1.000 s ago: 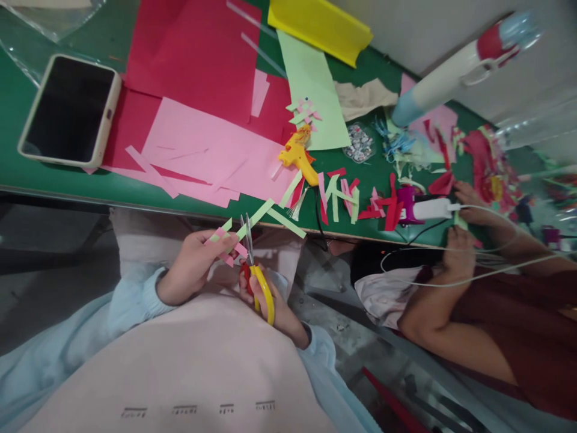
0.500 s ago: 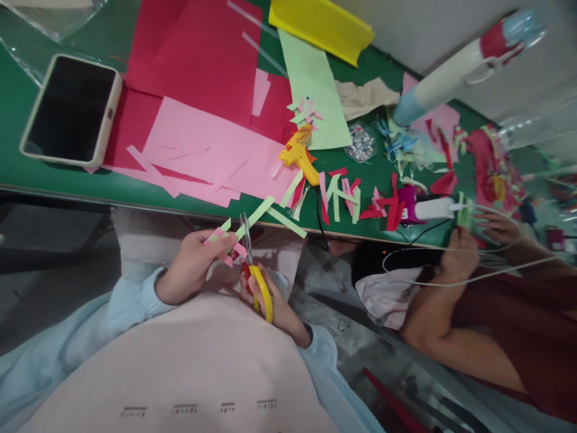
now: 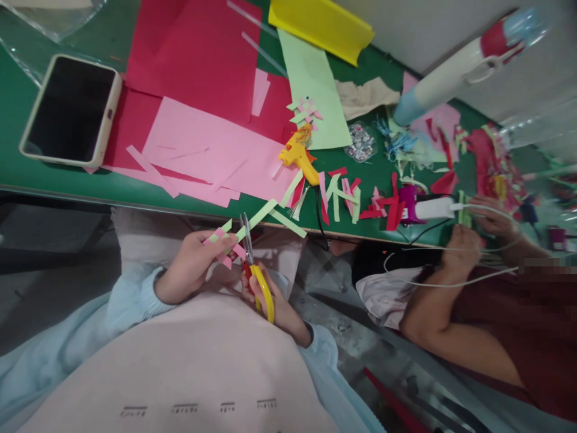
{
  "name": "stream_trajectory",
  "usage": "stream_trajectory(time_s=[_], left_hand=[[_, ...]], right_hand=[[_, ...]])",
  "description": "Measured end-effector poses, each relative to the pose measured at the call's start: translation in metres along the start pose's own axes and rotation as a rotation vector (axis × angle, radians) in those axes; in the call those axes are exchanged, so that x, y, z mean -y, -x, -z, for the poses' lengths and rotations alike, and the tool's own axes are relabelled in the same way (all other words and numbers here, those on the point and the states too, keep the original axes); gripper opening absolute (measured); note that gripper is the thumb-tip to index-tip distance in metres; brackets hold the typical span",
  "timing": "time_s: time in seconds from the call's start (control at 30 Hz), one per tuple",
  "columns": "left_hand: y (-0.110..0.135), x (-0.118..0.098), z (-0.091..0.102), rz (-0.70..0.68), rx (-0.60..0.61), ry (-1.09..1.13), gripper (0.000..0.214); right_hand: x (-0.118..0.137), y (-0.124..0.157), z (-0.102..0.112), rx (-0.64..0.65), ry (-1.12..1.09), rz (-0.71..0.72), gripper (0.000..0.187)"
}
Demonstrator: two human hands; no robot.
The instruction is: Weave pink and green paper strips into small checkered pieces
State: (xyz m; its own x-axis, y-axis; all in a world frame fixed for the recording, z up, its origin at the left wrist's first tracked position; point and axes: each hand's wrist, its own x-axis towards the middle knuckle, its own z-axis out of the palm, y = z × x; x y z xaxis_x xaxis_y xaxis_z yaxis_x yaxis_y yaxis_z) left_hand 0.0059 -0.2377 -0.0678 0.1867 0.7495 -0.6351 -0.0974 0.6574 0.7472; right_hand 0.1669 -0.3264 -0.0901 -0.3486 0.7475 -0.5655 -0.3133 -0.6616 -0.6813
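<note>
My left hand [image 3: 195,261] pinches a small woven piece of pink and green paper strips [image 3: 220,242] just off the table's front edge. From that piece a long green strip [image 3: 256,218] runs out to the right. My right hand [image 3: 268,294] grips scissors [image 3: 258,282] with yellow and red handles, their blades pointing up. The blades [image 3: 245,231] stand across the green strip close to my left fingertips; whether they are fully closed I cannot make out. Another green strip [image 3: 288,222] lies over the table edge.
A yellow glue gun [image 3: 297,155] lies on the green table beside pink paper [image 3: 202,144] and red paper [image 3: 198,54]. To the left is a phone [image 3: 70,111]. Cut strips [image 3: 345,195] lie scattered rightward, near a white power strip [image 3: 433,208]. On the right, another person's hands [image 3: 464,243] work.
My hands and the scissors stay almost in place, with only a slight shift of the scissors. The other person's hands at the right have moved a little.
</note>
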Motion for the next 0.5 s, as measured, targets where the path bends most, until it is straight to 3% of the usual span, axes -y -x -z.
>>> stream_trajectory(time_s=[0.5], left_hand=[[0.0002, 0.0020, 0.0010, 0.008, -0.023, -0.005, 0.027]], right_hand=[[0.0061, 0.0009, -0.0039, -0.023, 0.004, -0.051, 0.039]])
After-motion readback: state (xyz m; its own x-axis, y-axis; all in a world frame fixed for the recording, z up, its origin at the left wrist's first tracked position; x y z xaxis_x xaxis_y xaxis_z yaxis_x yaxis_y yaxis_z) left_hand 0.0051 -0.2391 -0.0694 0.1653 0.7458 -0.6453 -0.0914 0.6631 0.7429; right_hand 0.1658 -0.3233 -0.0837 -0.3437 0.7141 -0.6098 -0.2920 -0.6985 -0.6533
